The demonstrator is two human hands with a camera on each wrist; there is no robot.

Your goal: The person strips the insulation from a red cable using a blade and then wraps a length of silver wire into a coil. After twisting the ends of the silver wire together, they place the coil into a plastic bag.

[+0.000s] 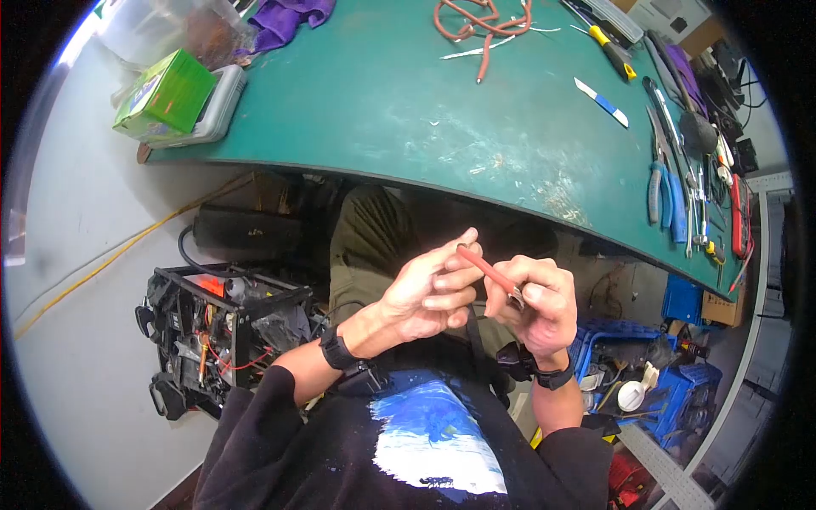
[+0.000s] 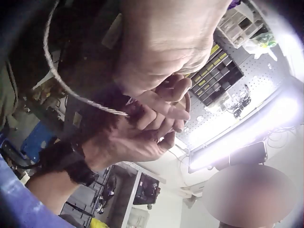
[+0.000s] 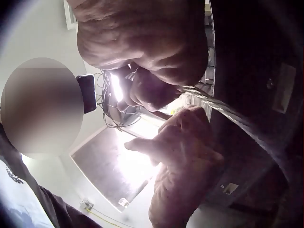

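Observation:
Above the person's lap in the head view, the two hands meet over a short red-brown cable [image 1: 489, 270]. Left hand [image 1: 429, 297] has its palm turned inward, with its thumb and index fingertip at the cable's far end and the other fingers loosely bent. Right hand [image 1: 542, 304] pinches the near end, where something shiny shows by the thumb. From the right hand [image 2: 118, 142] in the left wrist view, a pale twisted strand [image 2: 61, 83] curves down; the right wrist view shows this strand [image 3: 228, 111] too. Where it joins the cable is hidden by the fingers.
A green table [image 1: 365, 93] lies ahead, bearing coiled red-brown cable [image 1: 486, 42], a blue-and-white cutter [image 1: 602, 104], a yellow screwdriver [image 1: 612, 51] and pliers [image 1: 659, 183]. A green box [image 1: 174, 93] stands at left. A black crate [image 1: 229, 327] and blue bins [image 1: 629, 340] flank the person.

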